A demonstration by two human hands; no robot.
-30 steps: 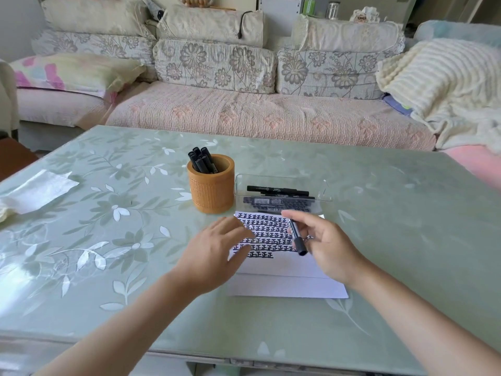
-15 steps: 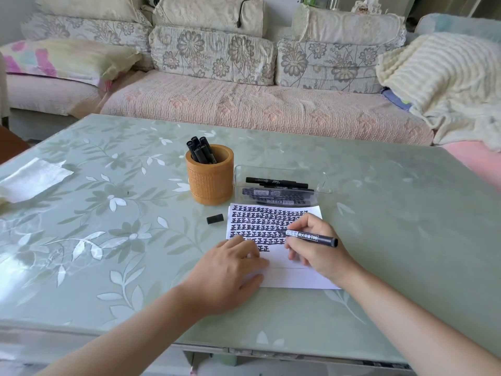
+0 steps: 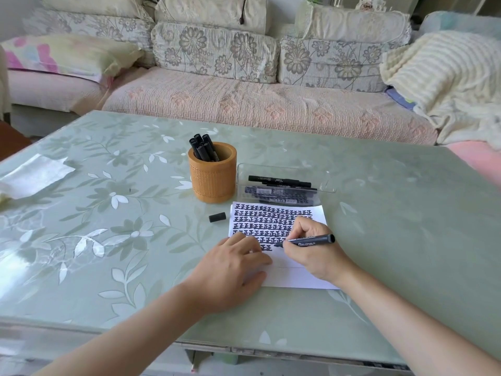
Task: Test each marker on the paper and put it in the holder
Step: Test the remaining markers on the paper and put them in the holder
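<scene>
We pinch the uncapped black marker (image 3: 311, 240) in our right hand (image 3: 314, 253), its tip on the paper (image 3: 295, 276). Our left hand (image 3: 233, 267) lies flat with relaxed fingers, pressing the paper to the counter (image 3: 393, 240). The cap (image 3: 217, 217) lies near the bamboo holder (image 3: 212, 183).

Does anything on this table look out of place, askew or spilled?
Nothing is spilled or damaged. Only a black cap lies loose on the table left of the paper, near the holder; it likely belongs to the uncapped marker the right hand holds.
</scene>
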